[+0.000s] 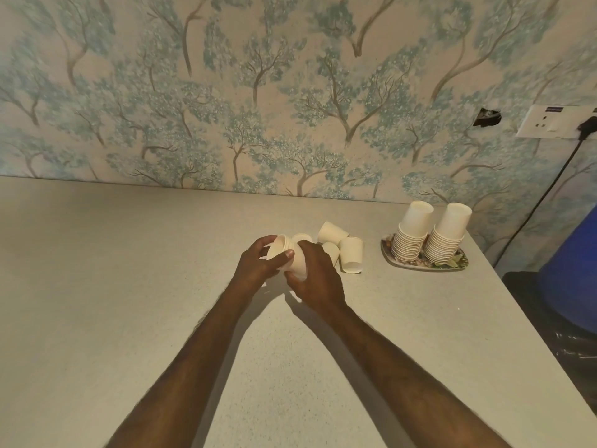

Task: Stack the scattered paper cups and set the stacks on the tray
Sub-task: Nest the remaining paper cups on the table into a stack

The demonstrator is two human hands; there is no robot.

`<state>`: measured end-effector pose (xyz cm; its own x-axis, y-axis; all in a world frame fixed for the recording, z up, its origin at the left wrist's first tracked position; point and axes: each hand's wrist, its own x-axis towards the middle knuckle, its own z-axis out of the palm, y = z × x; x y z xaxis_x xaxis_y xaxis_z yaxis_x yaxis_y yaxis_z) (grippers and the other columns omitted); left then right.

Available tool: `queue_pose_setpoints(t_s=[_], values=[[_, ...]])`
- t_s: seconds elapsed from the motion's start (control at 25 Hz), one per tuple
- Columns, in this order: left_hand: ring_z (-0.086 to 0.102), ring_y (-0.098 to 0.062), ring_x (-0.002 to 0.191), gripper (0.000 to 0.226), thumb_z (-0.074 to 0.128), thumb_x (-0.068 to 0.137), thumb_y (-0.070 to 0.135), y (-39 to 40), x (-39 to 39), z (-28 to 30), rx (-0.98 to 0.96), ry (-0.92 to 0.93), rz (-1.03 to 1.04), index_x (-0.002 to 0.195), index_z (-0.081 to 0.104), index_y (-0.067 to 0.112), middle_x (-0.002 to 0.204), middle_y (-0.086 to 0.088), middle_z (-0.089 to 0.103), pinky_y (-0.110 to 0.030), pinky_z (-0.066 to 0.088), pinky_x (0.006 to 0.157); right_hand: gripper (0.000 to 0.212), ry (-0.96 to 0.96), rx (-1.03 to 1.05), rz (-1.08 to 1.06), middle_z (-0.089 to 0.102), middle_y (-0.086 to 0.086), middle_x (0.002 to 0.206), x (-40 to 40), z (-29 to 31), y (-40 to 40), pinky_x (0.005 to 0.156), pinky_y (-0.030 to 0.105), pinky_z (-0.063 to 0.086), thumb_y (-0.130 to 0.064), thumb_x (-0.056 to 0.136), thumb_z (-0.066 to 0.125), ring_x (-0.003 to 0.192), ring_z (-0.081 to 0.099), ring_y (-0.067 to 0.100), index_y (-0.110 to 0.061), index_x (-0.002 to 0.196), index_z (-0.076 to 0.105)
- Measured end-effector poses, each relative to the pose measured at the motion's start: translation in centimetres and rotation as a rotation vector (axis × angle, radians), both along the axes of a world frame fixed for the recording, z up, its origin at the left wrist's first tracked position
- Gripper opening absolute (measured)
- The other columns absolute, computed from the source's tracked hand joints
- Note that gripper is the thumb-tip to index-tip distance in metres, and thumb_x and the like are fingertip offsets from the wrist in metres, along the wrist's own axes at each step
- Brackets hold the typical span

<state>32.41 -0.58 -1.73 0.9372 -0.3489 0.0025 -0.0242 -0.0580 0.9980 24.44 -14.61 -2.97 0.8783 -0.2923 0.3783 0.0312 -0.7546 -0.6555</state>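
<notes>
Both hands hold a short stack of white paper cups (288,256) lying on its side just above the grey table (129,270). My left hand (258,263) grips its rim end, thumb across the side. My right hand (315,279) wraps the base end. Behind my right hand, a few loose white cups (351,253) stand upside down or lie tipped on the table; one is partly hidden. At the right, a floral tray (458,264) carries two tall upside-down cup stacks (412,234), standing side by side.
The table's right edge runs diagonally past the tray, with a blue barrel (575,273) and a black surface beyond it. A wall socket (549,121) with a black cable sits on the tree-patterned wall at the right.
</notes>
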Motion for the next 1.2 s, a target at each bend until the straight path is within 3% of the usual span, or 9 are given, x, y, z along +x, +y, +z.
queue_pose_setpoints(t_s=[0.16, 0.24, 0.32, 0.44, 0.52, 0.64, 0.88, 1.04, 1.2], values=[[0.067, -0.009, 0.103, 0.047, 0.088, 0.077, 0.029, -0.6, 0.2, 0.1, -0.084, 0.032, 0.078, 0.117, 0.063, 0.035, 0.112, 0.009, 0.068, -0.021, 0.06, 0.067, 0.085, -0.016, -0.071, 0.056, 0.056, 0.004, 0.138, 0.8, 0.0, -1.8, 0.103, 0.043, 0.048, -0.043, 0.073, 0.085, 0.124, 0.054, 0.022, -0.013, 0.142, 0.046], [0.067, -0.017, 0.107, 0.054, 0.086, 0.08, 0.025, -0.3, 0.6, 0.0, -0.136, 0.072, 0.143, 0.128, 0.06, 0.025, 0.121, -0.001, 0.067, -0.03, 0.063, 0.075, 0.103, 0.081, -0.144, 0.035, 0.052, 0.006, 0.144, 1.2, 0.0, -3.8, 0.109, 0.043, 0.042, -0.048, 0.065, 0.089, 0.131, 0.049, 0.024, -0.012, 0.147, 0.039], [0.066, -0.024, 0.112, 0.059, 0.084, 0.082, 0.024, -0.1, 0.7, -0.2, -0.157, 0.09, 0.187, 0.134, 0.057, 0.02, 0.129, -0.008, 0.063, -0.04, 0.062, 0.087, 0.108, 0.204, -0.314, 0.014, 0.047, 0.008, 0.148, 1.5, -0.2, -5.8, 0.111, 0.042, 0.038, -0.048, 0.063, 0.09, 0.135, 0.044, 0.026, -0.011, 0.149, 0.036], [0.062, -0.03, 0.119, 0.059, 0.082, 0.084, 0.021, -0.2, 0.6, -0.5, -0.172, 0.084, 0.226, 0.137, 0.055, 0.018, 0.136, -0.011, 0.06, -0.047, 0.06, 0.094, 0.097, 0.353, -0.571, 0.065, 0.036, 0.008, 0.157, 1.8, -1.2, -7.6, 0.114, 0.044, 0.033, -0.037, 0.075, 0.083, 0.144, 0.034, 0.028, -0.011, 0.153, 0.031], [0.061, -0.031, 0.121, 0.06, 0.081, 0.086, 0.021, -0.3, 0.5, -0.5, -0.179, 0.075, 0.24, 0.139, 0.053, 0.017, 0.137, -0.012, 0.058, -0.047, 0.059, 0.095, 0.073, 0.362, -0.683, 0.083, 0.03, 0.008, 0.161, 2.0, -1.9, -7.9, 0.112, 0.045, 0.034, -0.028, 0.093, 0.065, 0.146, 0.032, 0.028, -0.013, 0.154, 0.028], [0.061, -0.03, 0.121, 0.06, 0.08, 0.086, 0.021, -0.3, 0.4, -0.5, -0.179, 0.057, 0.254, 0.139, 0.053, 0.017, 0.138, -0.011, 0.058, -0.046, 0.059, 0.095, 0.053, 0.343, -0.79, 0.061, 0.033, 0.005, 0.161, 2.0, -2.0, -7.9, 0.101, 0.044, 0.042, -0.023, 0.102, 0.047, 0.137, 0.044, 0.027, -0.016, 0.152, 0.032], [0.061, -0.028, 0.121, 0.059, 0.079, 0.088, 0.022, -0.2, 0.3, -1.0, -0.186, 0.089, 0.253, 0.139, 0.051, 0.016, 0.138, -0.009, 0.057, -0.041, 0.061, 0.092, 0.043, 0.274, -0.813, 0.043, 0.047, 0.001, 0.15, 1.3, -1.4, -8.1, 0.097, 0.04, 0.041, -0.026, 0.093, 0.06, 0.127, 0.051, 0.025, -0.018, 0.134, 0.049], [0.06, -0.027, 0.121, 0.055, 0.077, 0.089, 0.022, -0.4, -0.1, -1.7, -0.187, 0.114, 0.244, 0.137, 0.052, 0.017, 0.136, -0.007, 0.057, -0.036, 0.062, 0.086, 0.053, 0.227, -0.734, 0.089, 0.063, -0.002, 0.121, 0.3, -1.7, -8.4, 0.099, 0.039, 0.04, -0.029, 0.073, 0.076, 0.12, 0.054, 0.022, -0.019, 0.119, 0.052], [0.061, -0.025, 0.118, 0.052, 0.075, 0.09, 0.023, -0.9, -0.5, -2.2, -0.182, 0.118, 0.225, 0.137, 0.051, 0.019, 0.136, -0.007, 0.057, -0.032, 0.062, 0.082, 0.057, 0.217, -0.781, 0.134, 0.063, -0.002, 0.118, 0.5, -2.0, -8.6, 0.095, 0.04, 0.039, -0.049, 0.077, 0.074, 0.114, 0.056, 0.022, -0.02, 0.122, 0.055]])
